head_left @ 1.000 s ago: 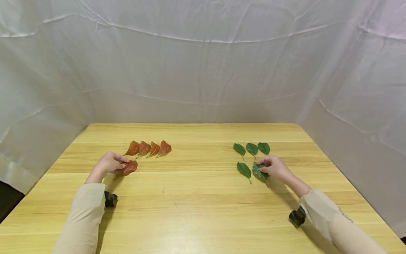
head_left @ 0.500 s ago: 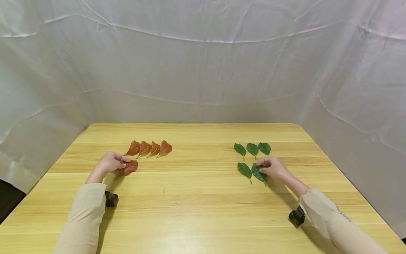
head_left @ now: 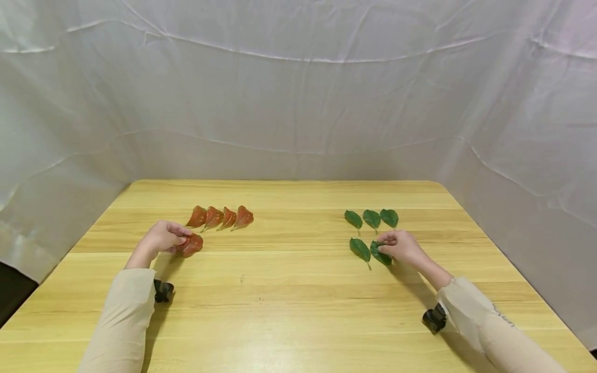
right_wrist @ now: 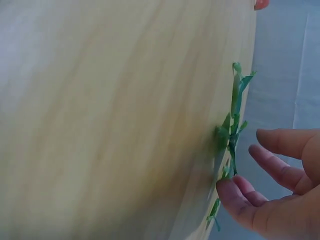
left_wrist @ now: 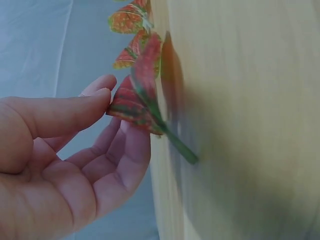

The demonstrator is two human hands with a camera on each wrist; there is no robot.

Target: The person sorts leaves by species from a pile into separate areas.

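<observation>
My left hand pinches a red leaf by its edge between thumb and fingers. Seen from the left wrist, this leaf tilts with its green stem towards the table. On the other side, my right hand is at a green leaf with a serrated edge, partly covering it. In the right wrist view the thumb and fingers are spread apart, with a lower fingertip right by the green leaves, which appear edge-on. Another green leaf lies just left of that one.
Several red leaves lie in a row beyond my left hand. Three green leaves form a row beyond my right hand. The wooden table is enclosed by pale cloth at the back and sides.
The green leaf at my right hand has come down and turned to lie beside its neighbour, and the right fingers have loosened from it. My left hand stays nearly still with the red leaf.
</observation>
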